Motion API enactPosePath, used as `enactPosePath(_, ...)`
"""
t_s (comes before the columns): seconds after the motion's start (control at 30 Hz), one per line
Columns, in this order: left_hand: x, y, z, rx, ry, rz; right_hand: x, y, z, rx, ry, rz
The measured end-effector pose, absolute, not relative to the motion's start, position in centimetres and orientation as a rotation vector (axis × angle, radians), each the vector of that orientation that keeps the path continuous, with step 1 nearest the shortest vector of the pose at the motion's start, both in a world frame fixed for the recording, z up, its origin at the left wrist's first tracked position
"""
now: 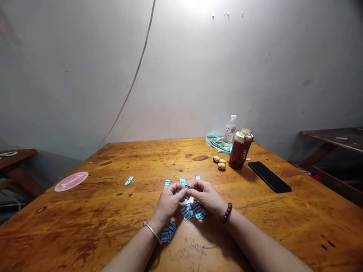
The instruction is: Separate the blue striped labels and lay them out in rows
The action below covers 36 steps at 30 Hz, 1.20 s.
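Observation:
My left hand [169,201] and my right hand [209,195] meet over the middle of the table. Both are closed, thumbs and forefingers pinching a small blue-and-white striped slip [183,194] between them; the fingers cover much of it. Below the fingertips lie more slips of this kind, one bunch [187,212] beside another [199,210]. A stack of striped slips [168,231] lies by my left wrist, partly behind it. Just beyond my hands are single slips at the left [167,183], centre [183,181] and right [197,177].
A separate slip [129,180] lies farther left, near a round pink sticker [71,181]. At the right are several small yellowish oval items [221,166], a brown sports bottle [241,149], a clear water bottle [230,130], a turquoise lanyard [215,142] and a black phone [269,176].

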<state>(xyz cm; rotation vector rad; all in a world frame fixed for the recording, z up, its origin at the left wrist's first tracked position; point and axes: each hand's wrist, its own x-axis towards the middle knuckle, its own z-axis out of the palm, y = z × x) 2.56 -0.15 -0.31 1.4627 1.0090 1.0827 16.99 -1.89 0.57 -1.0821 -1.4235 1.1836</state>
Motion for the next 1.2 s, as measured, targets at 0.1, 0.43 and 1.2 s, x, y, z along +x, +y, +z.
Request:
enactPosePath(0.1,2.6,-0.1,-0.3,1.379,0.982,1.084,16.9,-1.7,0.4,-1.109,-1.288,1.284)
enactPosePath(0.43,2.6,-0.5,0.6,1.417,0.932,1.052,17.6,-1.8,1.0,-1.147,-1.367,1.211)
enactPosePath(1.2,2.4,-0.3,0.5,1.317,0.91,0.959,18.3,-1.5,0.6,-1.156,-1.421,0.96)
